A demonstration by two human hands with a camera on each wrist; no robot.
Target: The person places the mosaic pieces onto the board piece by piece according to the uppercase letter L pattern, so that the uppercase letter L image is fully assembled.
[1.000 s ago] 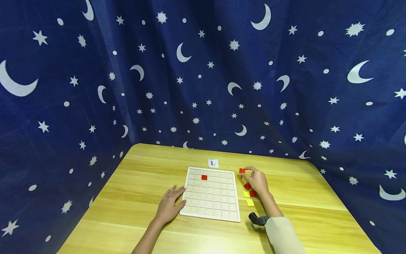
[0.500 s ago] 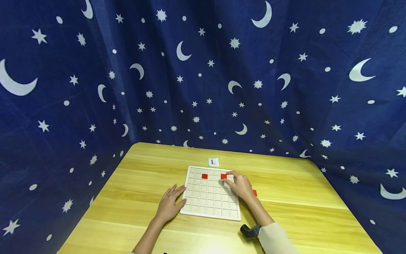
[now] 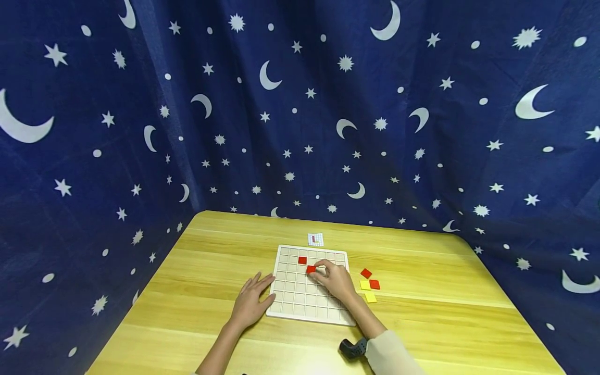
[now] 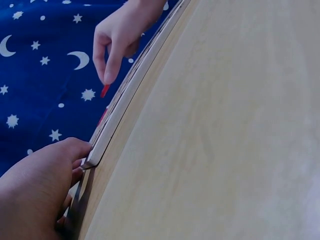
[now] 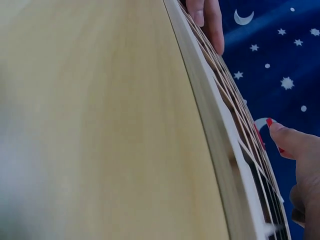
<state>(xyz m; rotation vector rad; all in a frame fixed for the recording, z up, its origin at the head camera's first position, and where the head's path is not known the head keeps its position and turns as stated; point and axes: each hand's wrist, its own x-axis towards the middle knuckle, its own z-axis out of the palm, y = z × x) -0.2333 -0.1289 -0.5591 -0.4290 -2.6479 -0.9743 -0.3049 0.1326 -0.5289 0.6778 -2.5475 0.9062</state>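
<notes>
1. Just above the pale gridded board, a red tile sits pinched between thumb and fingertip of the right hand, near a seated red tile that fills one cell
2. At the board's left rim, the left hand lies with fingers wide and touches the edge
3. The right forearm slants in from the near right, a pale sleeve and a black device at its wrist
4. Right of the board, two loose red tiles and two yellow tiles lie flat
5. The tiles are thin squares; the surface is streaked yellow wood, bearing a small grid-printed card beyond the board
6. Behind hangs dark blue cloth with pale moons and stars
</notes>
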